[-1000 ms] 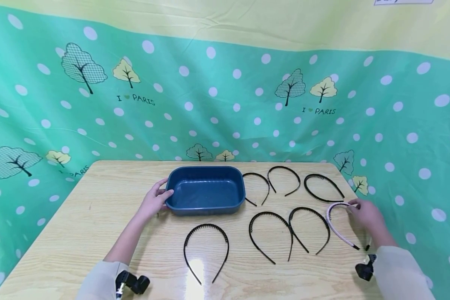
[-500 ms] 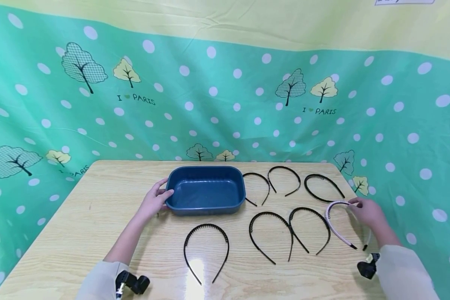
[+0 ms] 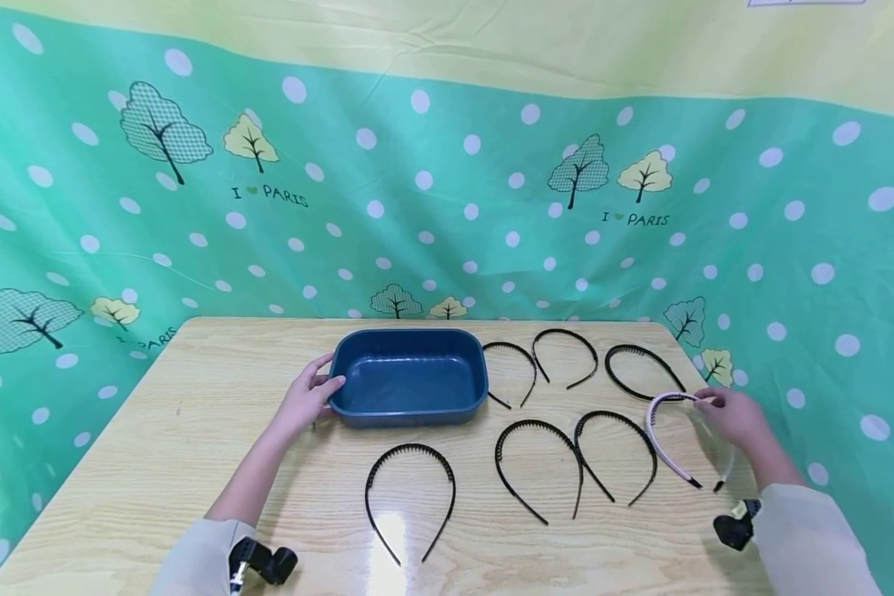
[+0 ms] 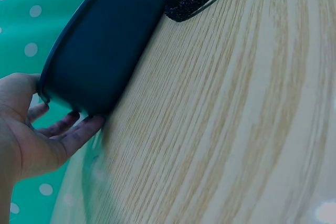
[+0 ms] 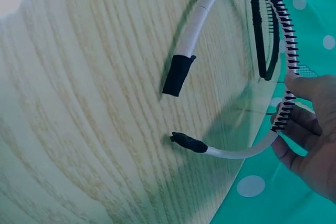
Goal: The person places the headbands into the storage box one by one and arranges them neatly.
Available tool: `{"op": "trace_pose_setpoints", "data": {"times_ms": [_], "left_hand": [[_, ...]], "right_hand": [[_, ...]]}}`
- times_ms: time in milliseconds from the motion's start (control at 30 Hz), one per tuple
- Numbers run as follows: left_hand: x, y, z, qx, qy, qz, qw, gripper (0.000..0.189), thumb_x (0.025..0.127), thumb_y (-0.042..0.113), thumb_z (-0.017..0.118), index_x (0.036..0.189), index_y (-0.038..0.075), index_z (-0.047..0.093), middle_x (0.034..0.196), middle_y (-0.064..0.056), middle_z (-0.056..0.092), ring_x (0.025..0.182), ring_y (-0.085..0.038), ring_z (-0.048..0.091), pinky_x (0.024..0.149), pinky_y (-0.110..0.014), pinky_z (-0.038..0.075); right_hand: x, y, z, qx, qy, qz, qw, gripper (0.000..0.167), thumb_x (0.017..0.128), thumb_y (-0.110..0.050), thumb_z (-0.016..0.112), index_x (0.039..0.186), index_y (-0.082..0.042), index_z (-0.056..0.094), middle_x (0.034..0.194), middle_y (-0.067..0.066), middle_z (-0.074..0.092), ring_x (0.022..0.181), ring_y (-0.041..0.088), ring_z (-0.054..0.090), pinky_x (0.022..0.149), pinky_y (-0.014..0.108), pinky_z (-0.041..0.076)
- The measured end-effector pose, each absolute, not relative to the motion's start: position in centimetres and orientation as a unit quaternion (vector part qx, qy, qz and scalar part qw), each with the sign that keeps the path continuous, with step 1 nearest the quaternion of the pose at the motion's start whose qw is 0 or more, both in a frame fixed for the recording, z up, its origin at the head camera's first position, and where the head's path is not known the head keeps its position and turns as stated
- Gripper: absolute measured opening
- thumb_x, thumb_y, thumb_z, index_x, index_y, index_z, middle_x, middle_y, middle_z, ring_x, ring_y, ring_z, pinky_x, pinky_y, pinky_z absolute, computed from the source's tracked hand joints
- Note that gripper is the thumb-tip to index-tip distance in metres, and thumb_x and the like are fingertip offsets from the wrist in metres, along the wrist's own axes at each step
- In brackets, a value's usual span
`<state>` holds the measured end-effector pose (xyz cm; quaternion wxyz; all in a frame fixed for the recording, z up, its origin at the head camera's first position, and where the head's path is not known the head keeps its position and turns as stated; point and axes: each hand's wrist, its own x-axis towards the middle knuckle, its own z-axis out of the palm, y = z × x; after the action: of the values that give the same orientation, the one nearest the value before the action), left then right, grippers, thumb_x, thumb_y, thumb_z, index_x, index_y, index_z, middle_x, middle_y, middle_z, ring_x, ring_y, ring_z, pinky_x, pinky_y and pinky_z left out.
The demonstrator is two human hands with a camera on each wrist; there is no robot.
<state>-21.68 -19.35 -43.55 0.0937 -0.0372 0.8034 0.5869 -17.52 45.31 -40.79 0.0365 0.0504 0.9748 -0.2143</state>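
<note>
My left hand (image 3: pixel 303 401) grips the left end of a dark blue plastic bin (image 3: pixel 408 420), thumb over the rim and fingers along the outer wall. In the left wrist view, those fingers (image 4: pixel 79 135) reach under the bin's lower edge. At the table's right side, my right hand (image 3: pixel 736 420) pinches a pale pink headband (image 3: pixel 659 447) with black tips near the top of its arch. Dark teeth line the inside of this headband (image 5: pixel 239 154) in the right wrist view, where thumb and fingers hold its toothed curve. The bin has nothing inside.
Several black toothed headbands lie on the wooden table (image 3: pixel 216 397). One black headband (image 3: pixel 410 449) is in front of the bin; a pair (image 3: pixel 536 425) nearly touches at front right. Others, such as the back one (image 3: pixel 564 333), lie behind. A green dotted curtain (image 3: pixel 417 207) hangs beyond the table.
My right hand has shifted the pale pink headband slightly up and away, its tips moving a little left and drawing closer together in view. The left hand and bin stay put.
</note>
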Motion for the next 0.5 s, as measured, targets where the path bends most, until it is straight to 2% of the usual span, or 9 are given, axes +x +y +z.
{"op": "trace_pose_setpoints", "data": {"times_ms": [100,267,333,500], "left_hand": [[-21.7,-19.3,-43.5,-0.037,0.803,0.587,0.093,0.062,0.098,0.028,0.048,0.150,0.017,0.018,0.141,-0.030,0.036,0.122,-0.045,0.047,0.087,-0.046,0.054],[-21.7,-19.4,-43.6,-0.035,0.800,0.592,0.093,0.062,0.098,0.028,0.049,0.150,0.017,0.018,0.141,-0.029,0.037,0.121,-0.045,0.048,0.088,-0.045,0.054],[-21.7,-19.4,-43.6,-0.035,0.800,0.592,0.092,0.062,0.098,0.028,0.049,0.150,0.017,0.018,0.140,-0.029,0.037,0.121,-0.044,0.048,0.088,-0.045,0.054],[-21.6,-19.4,-43.6,-0.034,0.800,0.592,0.092,0.062,0.098,0.027,0.048,0.150,0.017,0.018,0.141,-0.029,0.037,0.121,-0.045,0.048,0.088,-0.045,0.054]], "right_hand": [[-17.6,45.2,-40.4,0.051,0.974,-0.216,0.035,0.039,0.098,-0.026,0.047,0.118,0.007,0.054,0.102,0.032,0.057,0.082,0.034,0.056,0.059,0.032,0.045],[-17.7,44.9,-40.1,0.043,0.976,-0.214,0.025,0.042,0.099,-0.029,0.044,0.118,0.007,0.054,0.110,0.038,0.055,0.093,0.046,0.055,0.068,0.046,0.049],[-17.8,44.7,-40.0,0.040,0.976,-0.212,0.023,0.042,0.099,-0.029,0.044,0.118,0.006,0.054,0.110,0.037,0.055,0.092,0.045,0.056,0.066,0.044,0.049],[-17.9,44.2,-39.6,0.040,0.976,-0.214,0.015,0.043,0.098,-0.030,0.045,0.118,0.006,0.055,0.106,0.034,0.058,0.084,0.035,0.057,0.059,0.031,0.044]]}}
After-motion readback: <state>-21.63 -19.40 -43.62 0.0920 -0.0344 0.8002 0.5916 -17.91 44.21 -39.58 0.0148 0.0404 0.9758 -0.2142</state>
